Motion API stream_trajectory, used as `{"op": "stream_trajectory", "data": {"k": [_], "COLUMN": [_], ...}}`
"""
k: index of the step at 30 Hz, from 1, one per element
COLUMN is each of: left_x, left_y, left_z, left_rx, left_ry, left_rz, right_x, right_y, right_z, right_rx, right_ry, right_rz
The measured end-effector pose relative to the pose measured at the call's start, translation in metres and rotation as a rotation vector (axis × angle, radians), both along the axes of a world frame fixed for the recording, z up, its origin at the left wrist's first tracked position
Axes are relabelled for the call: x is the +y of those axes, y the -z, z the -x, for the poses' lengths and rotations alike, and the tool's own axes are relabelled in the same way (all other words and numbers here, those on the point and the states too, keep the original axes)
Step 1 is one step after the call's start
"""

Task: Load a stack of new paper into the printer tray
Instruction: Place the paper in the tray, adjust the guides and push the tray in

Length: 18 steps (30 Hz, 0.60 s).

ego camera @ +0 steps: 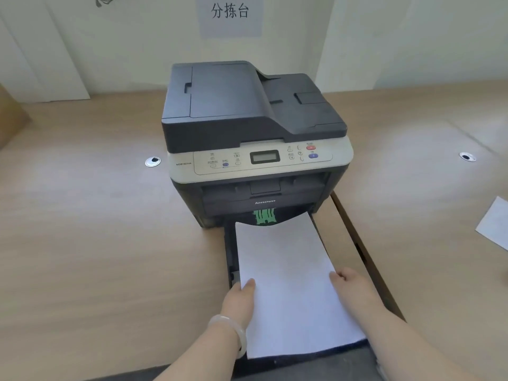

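A dark grey and silver printer (253,127) stands at the middle of the wooden table. Its black paper tray (229,251) is pulled out toward me. A stack of white paper (288,284) lies in the tray, its far end just under the printer's front. My left hand (239,301), with a pale bangle on the wrist, grips the stack's left edge. My right hand (351,284) holds the stack's right edge. The near end of the stack reaches the table's front edge.
A loose white sheet (494,224) lies at the far right of the table. Two round cable holes (152,161) (467,157) sit left and right of the printer. A seam between table sections (362,248) runs just right of the tray. A wall with a paper sign (229,15) stands behind.
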<state>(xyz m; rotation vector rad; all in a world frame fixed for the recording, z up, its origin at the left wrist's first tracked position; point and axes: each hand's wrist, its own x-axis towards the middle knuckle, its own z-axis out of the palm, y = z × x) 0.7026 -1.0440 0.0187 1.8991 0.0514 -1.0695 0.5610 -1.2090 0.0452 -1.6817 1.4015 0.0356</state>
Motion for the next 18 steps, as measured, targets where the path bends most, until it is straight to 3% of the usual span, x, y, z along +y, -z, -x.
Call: {"op": "stream_trajectory", "data": {"k": [12, 18], "left_x": [-0.029, -0.039], "left_y": [0.008, 0.003], "left_z": [-0.024, -0.022], "left_rx": [-0.026, -0.031], "left_ry": [-0.028, -0.083], "left_rz": [-0.122, -0.154], "right_x": [-0.025, -0.035], "right_y": [0.020, 0.024], "right_z": [-0.036, -0.041], "right_rx": [-0.043, 0.028], "right_ry": [-0.015, -0.169], "right_rz": [-0.087, -0.086]}}
